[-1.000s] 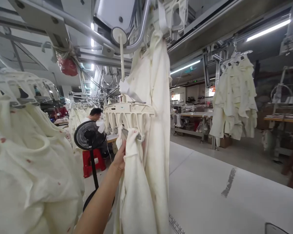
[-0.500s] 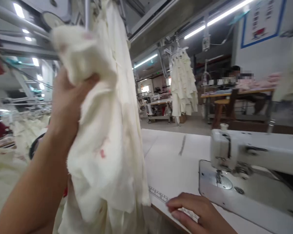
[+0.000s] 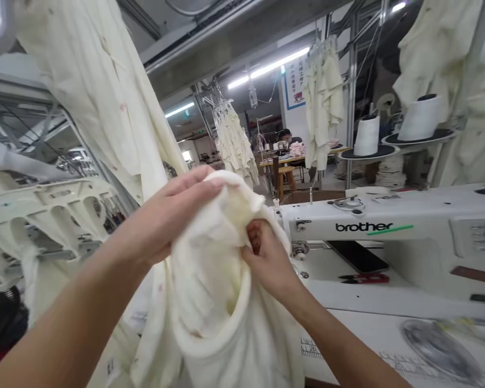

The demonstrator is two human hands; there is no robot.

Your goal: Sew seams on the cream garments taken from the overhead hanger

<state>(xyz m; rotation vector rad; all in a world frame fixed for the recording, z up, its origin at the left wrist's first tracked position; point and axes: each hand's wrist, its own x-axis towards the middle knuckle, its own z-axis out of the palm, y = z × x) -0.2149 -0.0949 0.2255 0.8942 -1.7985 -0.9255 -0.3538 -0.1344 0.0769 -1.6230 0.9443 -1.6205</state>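
A cream fabric garment [image 3: 210, 291] hangs from both my hands in front of the sewing machine, its rounded opening facing me. My left hand [image 3: 186, 202] grips the upper edge of the cloth between thumb and fingers. On the right side of the opening, my right hand [image 3: 267, 256] pinches the fabric with curled fingers. The white sewing machine [image 3: 372, 215], marked "brother", stands just right of the garment, which hides its needle area. Small reddish marks show on the cream cloth hanging at the left [image 3: 117, 102].
Under the machine arm lie a black phone [image 3: 359, 256] and red-handled thread snips [image 3: 374, 278]. Thread cones [image 3: 420, 118] stand on holders behind. A hanger rail with clamps [image 3: 56, 210] is at the left. A person [image 3: 285, 136] sits in the background.
My left hand has come down and rightward with the garment. My right hand has left the table edge and taken hold of the cloth. The view has turned right.
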